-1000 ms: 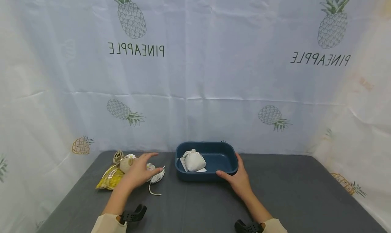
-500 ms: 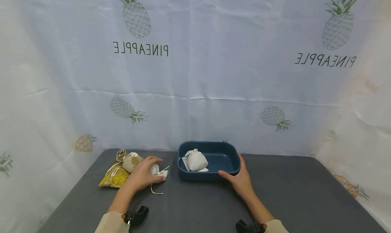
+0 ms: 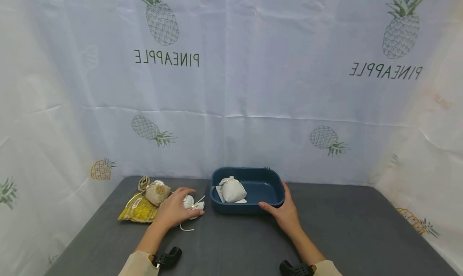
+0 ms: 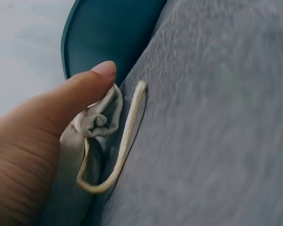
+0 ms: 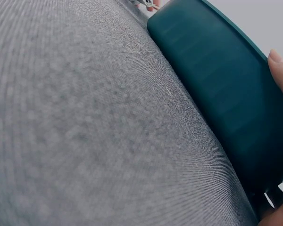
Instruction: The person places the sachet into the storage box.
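My left hand (image 3: pixel 182 207) lies over a small white drawstring sachet (image 3: pixel 195 205) on the grey table and grips it. In the left wrist view the thumb (image 4: pixel 61 108) presses the sachet's gathered cloth (image 4: pixel 101 120), and its cream cord (image 4: pixel 127 136) trails on the table. My right hand (image 3: pixel 280 211) holds the front right corner of a dark blue tray (image 3: pixel 249 208), thumb on the front wall, fingers up the side. A fingertip (image 5: pixel 279 66) shows against the tray wall (image 5: pixel 217 80). A fuller white pouch (image 3: pixel 231 189) sits in the tray's left half.
Left of my left hand lie a beige pouch with a daisy (image 3: pixel 158 191), a yellow packet (image 3: pixel 139 209) and a coil of twine (image 3: pixel 143 182). A pineapple-print curtain (image 3: pixel 231 87) closes off the back and both sides. Grey tabletop (image 3: pixel 361 227) stretches to the right of the tray.
My left hand came down from above the pouches onto the small white sachet and closed round it, sliding it a little toward the tray. The right hand stayed on the tray.
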{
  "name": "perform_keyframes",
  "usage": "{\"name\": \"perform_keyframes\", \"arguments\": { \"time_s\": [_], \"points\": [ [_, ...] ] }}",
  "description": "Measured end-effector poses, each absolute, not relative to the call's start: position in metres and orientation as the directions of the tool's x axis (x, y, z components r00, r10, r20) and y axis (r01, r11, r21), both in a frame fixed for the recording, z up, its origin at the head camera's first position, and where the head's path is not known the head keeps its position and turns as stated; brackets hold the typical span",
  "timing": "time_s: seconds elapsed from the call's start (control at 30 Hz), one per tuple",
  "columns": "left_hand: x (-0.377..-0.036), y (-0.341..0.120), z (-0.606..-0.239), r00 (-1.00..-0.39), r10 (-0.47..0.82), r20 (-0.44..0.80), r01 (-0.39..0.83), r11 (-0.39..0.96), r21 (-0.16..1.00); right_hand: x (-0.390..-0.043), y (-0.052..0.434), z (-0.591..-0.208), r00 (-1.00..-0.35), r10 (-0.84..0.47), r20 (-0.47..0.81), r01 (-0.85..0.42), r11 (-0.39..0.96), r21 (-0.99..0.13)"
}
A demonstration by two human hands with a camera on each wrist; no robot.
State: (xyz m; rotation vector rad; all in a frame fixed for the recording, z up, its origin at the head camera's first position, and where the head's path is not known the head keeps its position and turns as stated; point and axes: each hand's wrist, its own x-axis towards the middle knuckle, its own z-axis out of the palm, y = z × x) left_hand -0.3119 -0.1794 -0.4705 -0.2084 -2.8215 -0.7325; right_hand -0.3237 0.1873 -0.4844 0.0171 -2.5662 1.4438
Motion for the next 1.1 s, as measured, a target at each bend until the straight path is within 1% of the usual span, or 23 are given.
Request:
{"name": "perform_keyframes", "arguments": {
  "time_s": [0.17,0.3,0.43,0.67,0.9,1.1],
  "points": [
    [-0.3109,-0.1777,-0.4739,-0.960,0.061,0.275,0.179,0.886,0.428,-0.3237,0.1866,-0.4847,-0.980,0.078,0.184,-0.118,0.519,-0.847],
    [-0.3104,-0.1761,-0.4754,-0.951,0.078,0.300,0.196,0.902,0.386,-0.3233,0.1862,-0.4850,-0.981,0.073,0.179,-0.117,0.517,-0.848],
    [-0.3115,-0.1745,-0.4770,-0.943,0.089,0.319,0.210,0.906,0.369,-0.3231,0.1857,-0.4848,-0.982,0.079,0.174,-0.108,0.522,-0.846],
    [-0.3125,-0.1719,-0.4767,-0.934,0.100,0.343,0.246,0.875,0.417,-0.3232,0.1862,-0.4840,-0.981,0.080,0.175,-0.108,0.522,-0.846],
    [-0.3110,-0.1702,-0.4774,-0.923,0.086,0.374,0.249,0.876,0.412,-0.3227,0.1869,-0.4840,-0.980,0.081,0.181,-0.113,0.520,-0.847],
    [-0.3109,-0.1699,-0.4757,-0.932,0.034,0.362,0.219,0.847,0.485,-0.3223,0.1871,-0.4846,-0.980,0.081,0.180,-0.112,0.522,-0.845]
  ]
}}
